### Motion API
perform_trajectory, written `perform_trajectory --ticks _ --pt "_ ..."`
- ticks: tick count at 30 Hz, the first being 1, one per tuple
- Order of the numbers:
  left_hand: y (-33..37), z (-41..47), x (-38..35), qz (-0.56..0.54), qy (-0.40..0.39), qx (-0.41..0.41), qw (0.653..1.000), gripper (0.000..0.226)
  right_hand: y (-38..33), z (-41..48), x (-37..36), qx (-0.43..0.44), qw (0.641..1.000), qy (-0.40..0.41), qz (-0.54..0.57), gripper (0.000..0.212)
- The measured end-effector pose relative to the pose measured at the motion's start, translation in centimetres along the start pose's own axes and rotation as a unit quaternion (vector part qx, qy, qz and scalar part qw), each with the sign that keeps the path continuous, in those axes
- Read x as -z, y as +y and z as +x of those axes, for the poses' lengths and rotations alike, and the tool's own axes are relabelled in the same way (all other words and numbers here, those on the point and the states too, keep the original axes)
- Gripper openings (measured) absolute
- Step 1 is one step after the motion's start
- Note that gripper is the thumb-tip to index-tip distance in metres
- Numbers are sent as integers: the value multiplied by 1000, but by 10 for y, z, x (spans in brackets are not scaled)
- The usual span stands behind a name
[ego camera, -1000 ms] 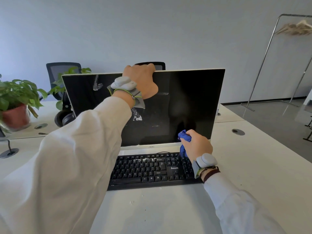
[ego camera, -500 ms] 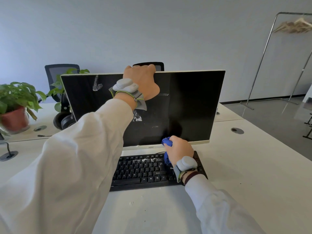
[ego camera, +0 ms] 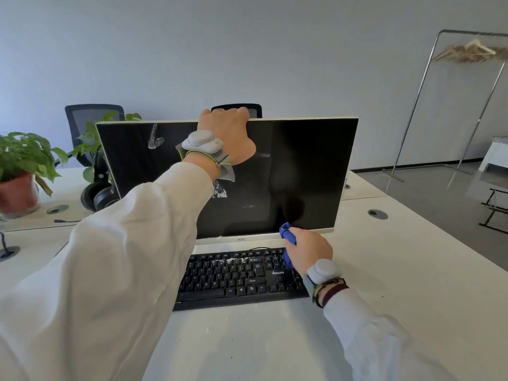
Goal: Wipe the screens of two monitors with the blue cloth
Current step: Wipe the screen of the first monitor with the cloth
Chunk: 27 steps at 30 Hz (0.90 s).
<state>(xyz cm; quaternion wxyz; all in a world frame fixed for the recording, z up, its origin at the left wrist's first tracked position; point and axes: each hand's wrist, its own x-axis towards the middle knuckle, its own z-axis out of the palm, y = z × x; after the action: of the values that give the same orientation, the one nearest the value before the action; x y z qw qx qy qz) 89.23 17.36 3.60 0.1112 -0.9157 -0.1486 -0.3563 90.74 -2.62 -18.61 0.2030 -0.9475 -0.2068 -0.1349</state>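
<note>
The left hand (ego camera: 228, 136) is gripping the monitor's (ego camera: 302, 166) top edge with fingers curled over it, while the right hand (ego camera: 308, 248) is clutching the bunched cloth (ego camera: 287, 235) against the monitor's bottom edge, right of centre. White smears are showing on the monitor's upper left and middle, so I judge this screen is only partly wiped, and no second monitor is showing. A dusty keyboard (ego camera: 233, 276) is lying on the white desk (ego camera: 384, 270) before the monitor, with a plant (ego camera: 22, 166) and headphones (ego camera: 96, 196) to its left and a rack (ego camera: 439, 105) standing far right.
</note>
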Motion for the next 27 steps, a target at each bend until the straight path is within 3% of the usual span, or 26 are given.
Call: perform_trajectory --ticks 8,18,27 --pt "-8 -2 -4 -1 3 -18 1000 29 -97 -6 -30 107 994 -28 2 15" --pt "-6 1 -8 -2 12 -19 1000 30 -44 6 -5 44 998 -45 -19 16" --pt "-3 5 -9 10 1 -4 1000 29 -117 -4 -33 106 994 -20 -19 12"
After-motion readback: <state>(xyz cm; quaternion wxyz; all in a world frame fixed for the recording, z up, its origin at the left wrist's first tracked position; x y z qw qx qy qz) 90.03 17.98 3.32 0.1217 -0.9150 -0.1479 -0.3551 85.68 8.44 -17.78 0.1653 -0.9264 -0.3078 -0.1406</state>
